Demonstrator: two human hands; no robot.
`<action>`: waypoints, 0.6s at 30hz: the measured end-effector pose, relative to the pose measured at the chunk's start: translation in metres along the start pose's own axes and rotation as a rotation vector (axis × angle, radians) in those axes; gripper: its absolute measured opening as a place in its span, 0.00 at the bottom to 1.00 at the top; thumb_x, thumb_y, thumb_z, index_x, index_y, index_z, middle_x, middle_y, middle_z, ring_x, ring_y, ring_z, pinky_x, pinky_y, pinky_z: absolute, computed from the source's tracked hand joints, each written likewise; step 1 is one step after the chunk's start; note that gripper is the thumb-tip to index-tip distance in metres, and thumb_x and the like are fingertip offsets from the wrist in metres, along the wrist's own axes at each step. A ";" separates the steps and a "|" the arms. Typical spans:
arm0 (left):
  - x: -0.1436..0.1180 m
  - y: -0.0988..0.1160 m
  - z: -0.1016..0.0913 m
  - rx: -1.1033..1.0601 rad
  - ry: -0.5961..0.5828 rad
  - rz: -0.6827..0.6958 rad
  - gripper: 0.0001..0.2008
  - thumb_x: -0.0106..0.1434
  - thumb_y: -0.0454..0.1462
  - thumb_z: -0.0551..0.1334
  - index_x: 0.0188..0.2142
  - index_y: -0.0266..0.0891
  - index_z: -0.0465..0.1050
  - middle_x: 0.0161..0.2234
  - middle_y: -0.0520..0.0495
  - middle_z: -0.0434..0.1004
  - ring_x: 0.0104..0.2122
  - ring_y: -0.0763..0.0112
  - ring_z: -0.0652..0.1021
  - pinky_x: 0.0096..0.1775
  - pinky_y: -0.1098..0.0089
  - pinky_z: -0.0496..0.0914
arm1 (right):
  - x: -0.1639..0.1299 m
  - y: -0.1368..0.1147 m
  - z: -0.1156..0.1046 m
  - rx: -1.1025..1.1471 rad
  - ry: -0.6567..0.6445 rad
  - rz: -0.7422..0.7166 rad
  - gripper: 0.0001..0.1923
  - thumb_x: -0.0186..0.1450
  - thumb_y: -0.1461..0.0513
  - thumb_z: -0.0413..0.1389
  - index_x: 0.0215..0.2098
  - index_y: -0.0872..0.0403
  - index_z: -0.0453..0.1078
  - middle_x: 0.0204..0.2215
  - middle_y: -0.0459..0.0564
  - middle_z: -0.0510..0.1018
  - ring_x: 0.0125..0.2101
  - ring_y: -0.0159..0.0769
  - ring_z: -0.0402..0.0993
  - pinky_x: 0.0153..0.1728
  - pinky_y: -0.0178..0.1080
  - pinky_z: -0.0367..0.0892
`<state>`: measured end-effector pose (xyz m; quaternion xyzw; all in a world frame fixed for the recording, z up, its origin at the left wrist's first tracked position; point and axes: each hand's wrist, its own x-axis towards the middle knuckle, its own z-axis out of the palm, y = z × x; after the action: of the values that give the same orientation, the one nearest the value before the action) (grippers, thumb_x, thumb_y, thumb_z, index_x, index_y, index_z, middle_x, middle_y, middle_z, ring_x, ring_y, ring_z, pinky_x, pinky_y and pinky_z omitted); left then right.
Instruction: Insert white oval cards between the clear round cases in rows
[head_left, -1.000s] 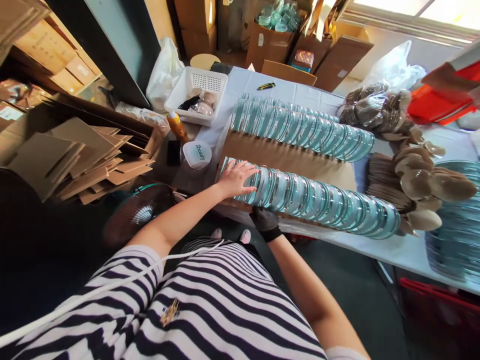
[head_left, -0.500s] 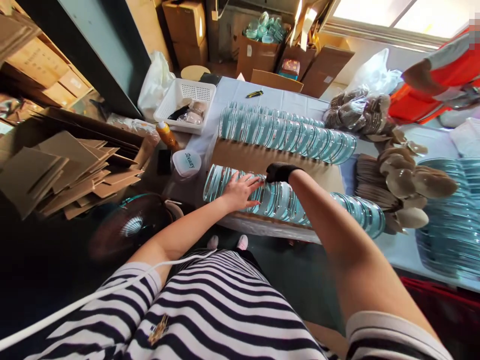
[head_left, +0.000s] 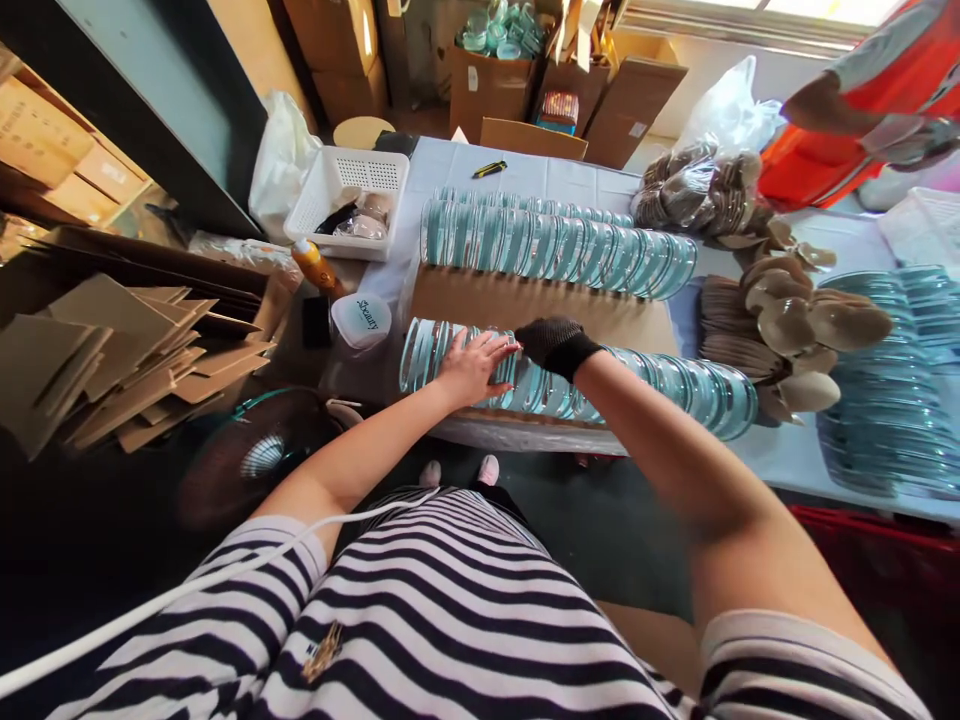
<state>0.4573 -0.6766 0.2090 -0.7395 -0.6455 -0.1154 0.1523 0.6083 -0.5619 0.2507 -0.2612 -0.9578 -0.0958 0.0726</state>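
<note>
My left hand (head_left: pixel 474 368) is bare and lies with fingers spread across the near row of clear, teal-tinted round plastic pieces (head_left: pixel 675 380), which stand on edge side by side. Close to its fingertips, my right hand (head_left: pixel 552 344) wears a dark glove and bends over the top of the same row. Its fingers are closed and partly hidden behind the back of the hand, so what they pinch cannot be made out. A second row of the same round pieces (head_left: pixel 555 245) stands farther back, across a brown cardboard sheet (head_left: pixel 540 298).
Left of the rows are a white lidded tub (head_left: pixel 361 322), an orange bottle (head_left: pixel 315 266) and a white basket (head_left: pixel 300 222). Brown spoon-shaped pieces (head_left: pixel 787 320) and teal stacks (head_left: pixel 885 400) lie right. A yellow cutter (head_left: pixel 490 170) lies behind. A person in an orange vest (head_left: pixel 817 150) stands far right.
My right gloved hand has shifted slightly left along the near row, closer to my left hand. The left hand keeps its place on the row. The camera view has tilted a little.
</note>
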 end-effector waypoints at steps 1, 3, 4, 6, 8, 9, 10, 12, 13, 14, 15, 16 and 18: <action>0.000 0.001 -0.001 0.011 -0.002 0.000 0.35 0.61 0.50 0.63 0.66 0.50 0.59 0.66 0.46 0.62 0.66 0.50 0.60 0.67 0.45 0.35 | -0.017 -0.007 0.012 0.018 0.042 0.021 0.17 0.69 0.61 0.48 0.49 0.55 0.75 0.43 0.63 0.81 0.44 0.49 0.78 0.43 0.45 0.68; -0.001 0.003 -0.003 0.042 -0.013 -0.004 0.33 0.62 0.50 0.62 0.66 0.50 0.59 0.66 0.47 0.62 0.66 0.51 0.60 0.67 0.45 0.37 | -0.048 -0.026 0.044 0.086 0.091 0.085 0.19 0.70 0.58 0.45 0.52 0.54 0.74 0.41 0.61 0.81 0.40 0.47 0.79 0.40 0.43 0.68; -0.002 0.003 -0.004 0.062 -0.019 -0.007 0.33 0.63 0.50 0.61 0.66 0.50 0.59 0.66 0.48 0.62 0.66 0.52 0.60 0.67 0.45 0.38 | -0.060 -0.037 0.063 0.131 0.092 0.117 0.20 0.71 0.58 0.45 0.51 0.54 0.74 0.40 0.60 0.82 0.38 0.46 0.79 0.38 0.41 0.68; -0.003 0.005 -0.006 0.101 -0.026 -0.016 0.33 0.63 0.50 0.60 0.66 0.50 0.58 0.66 0.48 0.61 0.66 0.54 0.60 0.67 0.45 0.40 | -0.075 -0.060 0.101 0.205 0.065 0.166 0.19 0.70 0.59 0.46 0.51 0.54 0.75 0.41 0.60 0.82 0.39 0.45 0.79 0.38 0.41 0.68; -0.005 0.006 -0.009 0.135 -0.033 -0.022 0.33 0.64 0.50 0.60 0.66 0.50 0.58 0.66 0.48 0.61 0.66 0.54 0.59 0.67 0.45 0.41 | -0.080 -0.079 0.129 0.255 0.045 0.189 0.18 0.69 0.60 0.47 0.51 0.54 0.75 0.44 0.60 0.81 0.41 0.46 0.78 0.40 0.41 0.67; -0.005 0.007 -0.010 0.151 -0.037 -0.023 0.33 0.64 0.50 0.60 0.66 0.49 0.58 0.67 0.47 0.60 0.67 0.54 0.58 0.67 0.44 0.42 | -0.081 -0.083 0.137 0.277 0.046 0.182 0.18 0.70 0.60 0.47 0.51 0.54 0.75 0.45 0.59 0.81 0.43 0.46 0.78 0.41 0.41 0.67; -0.005 0.009 -0.012 0.167 -0.042 -0.023 0.33 0.64 0.50 0.60 0.66 0.48 0.58 0.67 0.47 0.59 0.67 0.53 0.57 0.67 0.44 0.41 | -0.081 -0.084 0.141 0.299 0.050 0.167 0.18 0.70 0.59 0.48 0.50 0.53 0.76 0.45 0.58 0.81 0.43 0.46 0.78 0.41 0.41 0.67; -0.001 0.016 -0.015 0.191 -0.046 -0.007 0.32 0.64 0.50 0.60 0.65 0.46 0.60 0.68 0.46 0.57 0.69 0.51 0.53 0.66 0.42 0.41 | -0.082 -0.069 0.132 0.335 0.089 0.166 0.18 0.70 0.56 0.47 0.46 0.53 0.77 0.42 0.57 0.82 0.41 0.45 0.78 0.39 0.39 0.66; 0.003 0.021 -0.015 0.198 -0.043 0.012 0.32 0.64 0.50 0.59 0.65 0.46 0.60 0.68 0.46 0.56 0.69 0.51 0.52 0.66 0.41 0.40 | -0.082 -0.054 0.122 0.343 0.132 0.201 0.19 0.71 0.54 0.46 0.46 0.52 0.77 0.41 0.56 0.82 0.40 0.44 0.78 0.38 0.38 0.65; 0.007 0.026 -0.014 0.201 -0.039 0.037 0.32 0.65 0.50 0.59 0.65 0.45 0.60 0.69 0.45 0.54 0.69 0.51 0.50 0.66 0.41 0.40 | -0.080 -0.034 0.109 0.339 0.181 0.265 0.20 0.71 0.54 0.45 0.47 0.52 0.76 0.41 0.56 0.82 0.39 0.43 0.78 0.37 0.37 0.65; 0.012 0.032 -0.012 0.203 -0.038 0.065 0.33 0.65 0.51 0.59 0.66 0.45 0.59 0.69 0.45 0.54 0.70 0.51 0.50 0.66 0.42 0.41 | -0.076 -0.013 0.093 0.326 0.229 0.346 0.21 0.72 0.54 0.44 0.49 0.51 0.75 0.42 0.56 0.82 0.40 0.42 0.78 0.36 0.36 0.64; 0.018 0.037 -0.009 0.205 -0.043 0.089 0.35 0.65 0.53 0.58 0.67 0.45 0.57 0.69 0.45 0.54 0.69 0.52 0.50 0.66 0.43 0.43 | -0.069 0.010 0.077 0.301 0.264 0.426 0.21 0.72 0.54 0.44 0.52 0.51 0.74 0.45 0.56 0.81 0.41 0.41 0.78 0.36 0.36 0.64; 0.027 0.044 0.000 0.216 -0.073 0.116 0.37 0.64 0.55 0.57 0.68 0.45 0.54 0.69 0.44 0.55 0.69 0.53 0.54 0.66 0.45 0.47 | -0.045 0.050 0.048 0.250 0.146 0.381 0.21 0.69 0.53 0.48 0.52 0.53 0.74 0.46 0.57 0.80 0.43 0.42 0.77 0.37 0.36 0.65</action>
<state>0.5050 -0.6567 0.2160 -0.7586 -0.6153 -0.0093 0.2141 0.6676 -0.5311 0.2033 -0.4187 -0.8877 0.0205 0.1903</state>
